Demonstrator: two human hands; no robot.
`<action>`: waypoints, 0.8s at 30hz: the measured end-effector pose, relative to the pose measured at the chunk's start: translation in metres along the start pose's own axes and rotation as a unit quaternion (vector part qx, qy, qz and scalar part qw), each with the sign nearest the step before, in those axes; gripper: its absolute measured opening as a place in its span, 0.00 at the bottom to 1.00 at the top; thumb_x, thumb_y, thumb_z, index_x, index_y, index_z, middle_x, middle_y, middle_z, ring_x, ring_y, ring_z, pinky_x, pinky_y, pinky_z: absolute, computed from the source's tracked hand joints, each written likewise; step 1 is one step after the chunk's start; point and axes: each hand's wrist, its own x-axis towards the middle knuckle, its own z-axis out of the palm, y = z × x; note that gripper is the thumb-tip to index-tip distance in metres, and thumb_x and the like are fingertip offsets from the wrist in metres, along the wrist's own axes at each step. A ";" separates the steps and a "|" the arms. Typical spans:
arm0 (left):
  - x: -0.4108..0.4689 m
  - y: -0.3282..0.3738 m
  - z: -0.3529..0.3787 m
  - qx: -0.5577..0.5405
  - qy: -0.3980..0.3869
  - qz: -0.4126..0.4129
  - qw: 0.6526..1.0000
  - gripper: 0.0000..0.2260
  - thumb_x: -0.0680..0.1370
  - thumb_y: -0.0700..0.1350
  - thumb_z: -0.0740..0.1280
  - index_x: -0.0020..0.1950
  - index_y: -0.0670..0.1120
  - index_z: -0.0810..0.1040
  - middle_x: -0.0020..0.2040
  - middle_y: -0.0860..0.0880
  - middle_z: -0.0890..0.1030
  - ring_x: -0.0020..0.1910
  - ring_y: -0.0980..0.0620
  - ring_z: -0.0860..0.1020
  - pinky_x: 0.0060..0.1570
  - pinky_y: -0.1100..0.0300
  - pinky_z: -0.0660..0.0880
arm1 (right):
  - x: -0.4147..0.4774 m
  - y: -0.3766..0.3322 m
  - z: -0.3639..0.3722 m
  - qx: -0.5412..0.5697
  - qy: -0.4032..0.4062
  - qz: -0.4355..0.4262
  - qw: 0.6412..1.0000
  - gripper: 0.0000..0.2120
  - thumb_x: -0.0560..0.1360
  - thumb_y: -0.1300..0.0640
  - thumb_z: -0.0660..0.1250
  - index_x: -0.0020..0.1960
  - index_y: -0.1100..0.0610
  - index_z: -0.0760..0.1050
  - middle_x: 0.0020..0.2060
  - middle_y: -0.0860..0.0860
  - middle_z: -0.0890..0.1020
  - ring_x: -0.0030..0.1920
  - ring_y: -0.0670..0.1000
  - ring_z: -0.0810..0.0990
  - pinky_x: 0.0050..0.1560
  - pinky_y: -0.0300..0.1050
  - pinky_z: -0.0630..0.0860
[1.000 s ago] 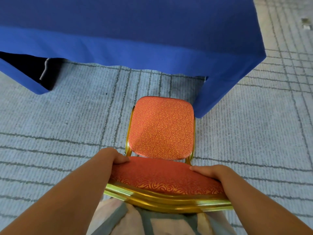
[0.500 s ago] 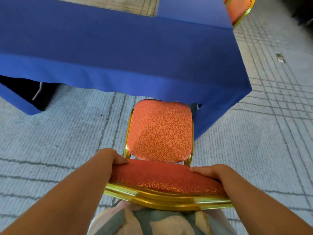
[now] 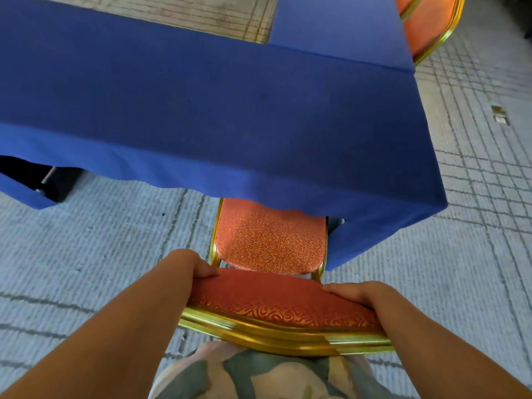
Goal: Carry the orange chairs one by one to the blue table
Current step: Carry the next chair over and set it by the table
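Orange chair (image 3: 270,243), gripped by both hands (image 3: 187,264) (image 3: 354,293), pokes partly under blue table (image 3: 201,110).

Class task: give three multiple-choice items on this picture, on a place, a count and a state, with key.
1. Where is the seat front of the orange patterned chair with gold metal frame? A under the edge of the blue cloth-covered table; B on the tabletop; C far from it.
2. How many orange chairs show? A one; B two; C four.
3. What do the left hand and right hand do? A both grip the backrest; B both hang free; C only one grips.
Key: 1 A, the cloth overlaps the seat; 2 B, a second chair shows top right; 3 A, fingers curl over the backrest.
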 end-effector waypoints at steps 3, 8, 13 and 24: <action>-0.001 0.032 -0.029 -0.014 0.008 -0.005 1.000 0.33 0.79 0.65 0.55 0.74 0.42 0.66 0.71 0.43 0.71 0.68 0.45 0.71 0.69 0.50 0.66 | 0.003 -0.015 -0.041 0.019 0.003 -0.004 1.000 0.33 0.77 0.32 0.56 0.67 0.57 0.75 0.55 0.54 0.82 0.51 0.53 0.82 0.52 0.45 0.75; -0.001 0.079 -0.078 -0.023 0.030 -0.010 0.999 0.33 0.79 0.64 0.57 0.75 0.42 0.64 0.72 0.42 0.69 0.69 0.43 0.71 0.69 0.49 0.67 | 0.007 -0.033 -0.095 0.018 0.013 -0.020 1.000 0.30 0.80 0.35 0.55 0.69 0.57 0.72 0.59 0.56 0.78 0.48 0.52 0.79 0.54 0.46 0.71; 0.017 0.105 -0.097 -0.054 0.035 -0.013 0.998 0.34 0.77 0.65 0.61 0.74 0.43 0.68 0.70 0.44 0.73 0.66 0.44 0.74 0.68 0.49 0.69 | 0.023 -0.037 -0.130 0.008 0.042 -0.069 0.997 0.23 0.79 0.38 0.58 0.65 0.54 0.72 0.65 0.56 0.76 0.56 0.54 0.78 0.59 0.47 0.72; 0.024 0.155 -0.119 -0.094 0.030 -0.011 0.995 0.31 0.78 0.63 0.60 0.71 0.40 0.70 0.58 0.43 0.78 0.53 0.46 0.79 0.58 0.52 0.72 | 0.044 -0.047 -0.179 -0.028 0.030 -0.071 0.997 0.27 0.82 0.39 0.54 0.71 0.57 0.69 0.59 0.57 0.76 0.44 0.50 0.76 0.52 0.43 0.68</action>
